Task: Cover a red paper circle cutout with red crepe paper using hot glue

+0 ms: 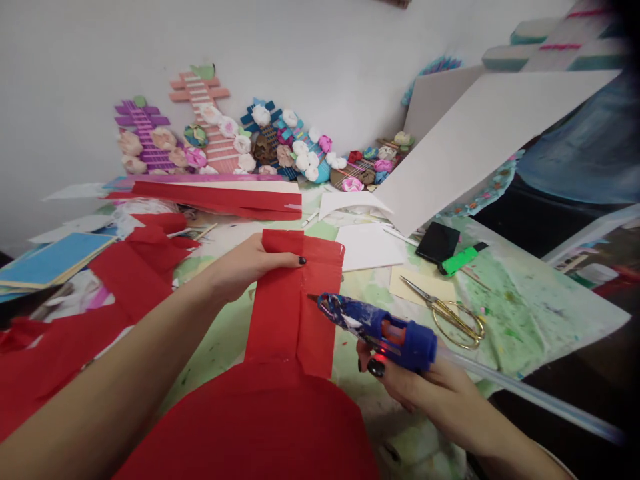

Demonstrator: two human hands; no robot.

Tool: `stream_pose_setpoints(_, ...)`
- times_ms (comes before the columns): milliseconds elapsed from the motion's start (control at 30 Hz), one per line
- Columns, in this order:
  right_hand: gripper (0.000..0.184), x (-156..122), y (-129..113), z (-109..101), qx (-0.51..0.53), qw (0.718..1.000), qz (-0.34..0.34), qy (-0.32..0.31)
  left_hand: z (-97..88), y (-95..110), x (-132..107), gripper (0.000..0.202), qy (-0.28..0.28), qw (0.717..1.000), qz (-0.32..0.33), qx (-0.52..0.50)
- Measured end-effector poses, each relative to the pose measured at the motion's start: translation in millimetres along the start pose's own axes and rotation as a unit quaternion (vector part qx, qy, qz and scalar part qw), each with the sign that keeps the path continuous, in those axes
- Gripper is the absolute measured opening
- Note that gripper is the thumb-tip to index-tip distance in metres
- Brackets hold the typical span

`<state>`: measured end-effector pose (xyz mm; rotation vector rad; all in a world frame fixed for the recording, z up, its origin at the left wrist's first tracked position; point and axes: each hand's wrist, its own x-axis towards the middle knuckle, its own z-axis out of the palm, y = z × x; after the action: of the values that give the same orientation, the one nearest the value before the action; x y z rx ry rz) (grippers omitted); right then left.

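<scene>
In the head view, a red paper-covered shape [260, 427] with a rounded body and a straight neck lies in front of me. My left hand [255, 263] grips the far end of the neck, thumb on top and fingers hidden underneath. A loose flap of red crepe paper [323, 307] stands out along the neck's right side. My right hand [410, 383] is wrapped around a blue hot glue gun [385, 330] with a small red light. Its nozzle points left, close over the fold between neck and flap. A clear glue stick [535, 393] sticks out from its back.
Gold-handled scissors [453, 313], a green box cutter [460, 260] and a black flat object [438, 242] lie at the right. Red paper scraps [135, 267] cover the left. Several decorated guitar-like shapes [215, 133] lean on the wall; a white board [465, 147] slants at the right.
</scene>
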<state>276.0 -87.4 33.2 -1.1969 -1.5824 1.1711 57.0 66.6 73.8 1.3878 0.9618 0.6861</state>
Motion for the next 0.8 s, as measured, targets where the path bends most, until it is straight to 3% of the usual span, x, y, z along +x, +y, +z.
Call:
stream_pose_setpoints(100,0.021,-8.6,1.8,-4.3,-0.032,0.999,-0.027,0.016,1.8,1.9,-1.3,0.015,-0.004,1.000,-0.004,0.000)
stream_pose_setpoints(167,0.020,-16.3,6.6,-9.1,-0.113,0.989,-0.068,0.068,2.3,0.3,-2.5,0.018,-0.006,1.000,-0.002,-0.002)
stream_pose_setpoints(300,0.027,-33.0,21.3,-38.0,-0.293,0.926,-0.088,0.224,1.5,-11.9,-9.6,0.026,-0.002,1.000,0.000,-0.020)
stream_pose_setpoints(367,0.024,-39.8,29.8,-66.8,-0.338,0.903,-0.065,0.256,0.5,-21.3,-17.1,0.028,-0.008,0.999,-0.018,-0.034)
stream_pose_setpoints(467,0.027,-47.2,45.1,-123.9,-0.479,0.819,0.022,0.314,-0.6,-35.7,-31.4,0.029,-0.035,0.996,-0.052,-0.059)
stream_pose_setpoints(600,0.019,-51.6,71.5,-200.3,-0.580,0.753,0.117,0.287,2.9,-49.2,-45.3,0.024,-0.043,0.990,-0.074,-0.111)
stream_pose_setpoints(700,0.024,-47.8,92.6,-242.1,-0.593,0.729,0.164,0.298,8.5,-52.5,-48.5,0.021,-0.019,0.981,-0.085,-0.174)
stream_pose_setpoints(800,0.021,-37.8,111.7,-268.5,-0.593,0.726,0.190,0.291,12.0,-51.0,-50.2,0.017,-0.016,0.973,-0.082,-0.214)
